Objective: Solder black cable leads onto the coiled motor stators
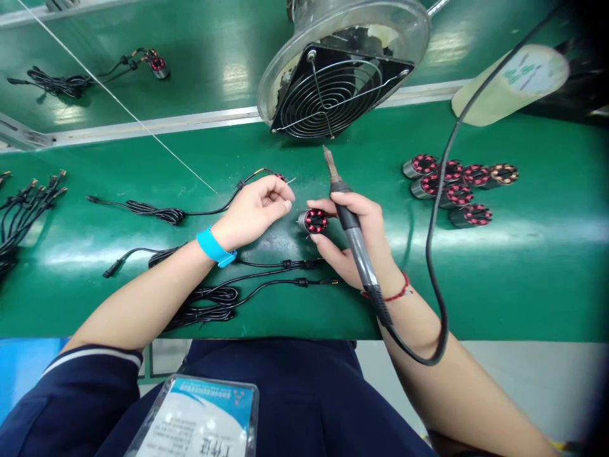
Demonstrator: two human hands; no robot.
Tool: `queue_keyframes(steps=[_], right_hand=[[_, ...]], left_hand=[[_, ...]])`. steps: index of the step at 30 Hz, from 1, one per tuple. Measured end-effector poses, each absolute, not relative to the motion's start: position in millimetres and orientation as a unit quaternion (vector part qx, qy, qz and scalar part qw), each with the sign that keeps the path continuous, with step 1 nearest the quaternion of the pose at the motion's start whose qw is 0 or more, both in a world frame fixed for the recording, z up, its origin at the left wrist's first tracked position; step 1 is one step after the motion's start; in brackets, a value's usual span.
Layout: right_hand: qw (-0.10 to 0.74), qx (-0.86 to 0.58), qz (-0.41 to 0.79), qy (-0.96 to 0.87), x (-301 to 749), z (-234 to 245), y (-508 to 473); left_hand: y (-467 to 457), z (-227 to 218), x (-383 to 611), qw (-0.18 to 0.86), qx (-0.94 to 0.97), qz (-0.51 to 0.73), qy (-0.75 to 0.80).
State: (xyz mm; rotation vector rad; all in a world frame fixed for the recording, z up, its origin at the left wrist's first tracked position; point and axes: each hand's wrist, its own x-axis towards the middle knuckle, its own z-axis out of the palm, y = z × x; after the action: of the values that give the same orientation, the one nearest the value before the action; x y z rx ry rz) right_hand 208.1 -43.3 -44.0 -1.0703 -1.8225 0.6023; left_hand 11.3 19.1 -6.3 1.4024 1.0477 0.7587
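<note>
My right hand [364, 238] is closed around a soldering iron [354, 231], its tip pointing up toward the fan. The thumb and a finger of this same hand pinch a small motor stator [314, 221] with red windings just above the bench. My left hand [264, 206] is closed to the left of that stator, its fingertips pinched and a short end of thin solder wire [292, 181] poking out. Behind the left fingers lies another stator [280, 178], mostly hidden, with a black cable [209, 209] leading away from it.
A fume fan [328, 95] with a wire guard stands at the back. Several stators [457, 184] are grouped at the right. Black cables [214, 304] lie near the front edge, with more cables [28, 216] at far left. The iron's cord [431, 254] loops over my right forearm.
</note>
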Motion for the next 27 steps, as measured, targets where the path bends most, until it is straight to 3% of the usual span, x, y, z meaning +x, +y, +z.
queue_keyframes(steps=[8, 22, 27], right_hand=[[0.485, -0.406, 0.304, -0.712, 205.6, -45.2, -48.5], [0.447, -0.404, 0.256, -0.756, 207.4, -40.5, -46.5], [0.368, -0.442, 0.195, -0.794, 207.5, -40.3, -42.0]], left_hand=[[15.5, -0.4, 10.2, 0.679, 0.580, 0.273, 0.357], [17.5, 5.2, 8.8, 0.620, 0.644, 0.209, 0.396], [16.8, 4.7, 12.3, 0.579, 0.619, 0.211, 0.487]])
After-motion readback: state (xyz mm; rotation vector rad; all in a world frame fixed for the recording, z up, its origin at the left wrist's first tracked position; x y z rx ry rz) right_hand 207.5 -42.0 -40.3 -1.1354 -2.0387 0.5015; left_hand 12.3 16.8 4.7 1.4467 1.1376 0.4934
